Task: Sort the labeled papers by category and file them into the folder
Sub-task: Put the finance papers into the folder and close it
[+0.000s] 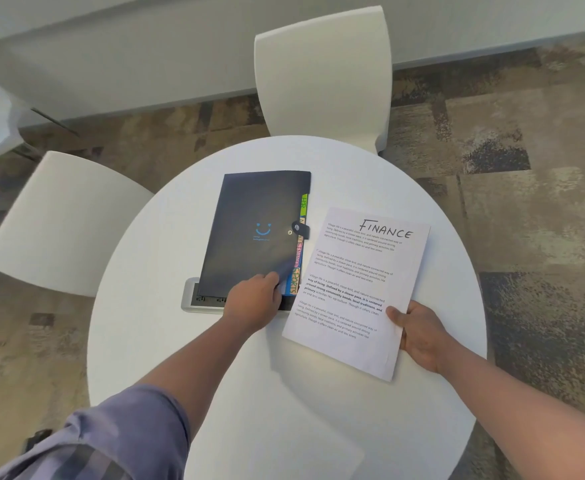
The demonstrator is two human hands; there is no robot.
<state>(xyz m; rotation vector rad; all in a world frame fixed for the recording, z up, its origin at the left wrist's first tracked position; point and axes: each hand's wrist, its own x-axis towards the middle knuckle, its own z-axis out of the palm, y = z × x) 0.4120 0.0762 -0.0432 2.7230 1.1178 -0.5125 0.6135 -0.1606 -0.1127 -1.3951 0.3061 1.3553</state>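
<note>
- My left hand (254,299) pinches the dark folder's (256,230) near corner on the round white table (166,306).
- My right hand (419,336) grips the FINANCE paper stack (353,289) beside it.
- 2 white chairs (322,74), patterned carpet (526,202).

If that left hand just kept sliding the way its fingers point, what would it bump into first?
The left hand already touches the near corner of the black folder, fingers at the cover's edge. Going on up and rightward, it would likely slip under the cover and meet the coloured tabs. How far in the fingers already are is hidden.
</note>
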